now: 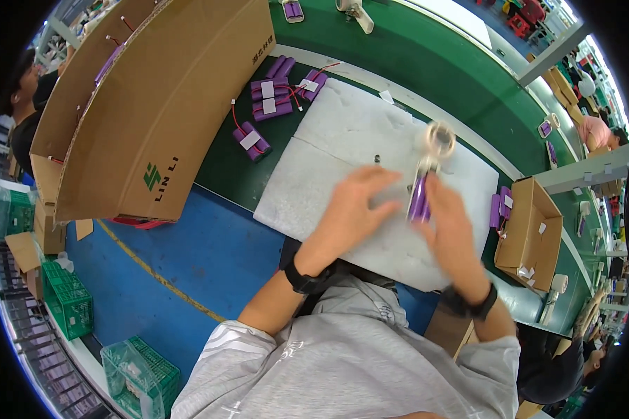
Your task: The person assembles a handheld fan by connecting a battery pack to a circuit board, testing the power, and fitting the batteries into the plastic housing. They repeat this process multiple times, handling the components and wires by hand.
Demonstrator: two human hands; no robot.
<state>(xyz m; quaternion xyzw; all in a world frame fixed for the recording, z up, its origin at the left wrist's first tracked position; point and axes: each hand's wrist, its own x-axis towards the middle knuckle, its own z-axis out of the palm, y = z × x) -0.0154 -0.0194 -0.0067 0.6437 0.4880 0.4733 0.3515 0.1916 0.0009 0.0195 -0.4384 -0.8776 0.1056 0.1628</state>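
My right hand [449, 218] is closed around a purple battery pack [418, 199] over the pale foam sheet [314, 174]; motion blurs its fingers. Directly beyond the pack is a tape roll [439, 142] on a light holder, also blurred, and I cannot tell whether the two touch. To the left, my left hand [356, 209] reaches over the foam with thumb and fingers apart and nothing in them. A small dark metallic piece [377, 159] lies on the foam beyond its fingertips.
Several purple battery packs [272, 106] with red wires and white labels lie left of the foam. A tall cardboard box [182, 105] rises at the left. Two more purple packs [495, 211] sit beside an open carton [531, 234] at the right. Green crates [66, 300] stand at far left.
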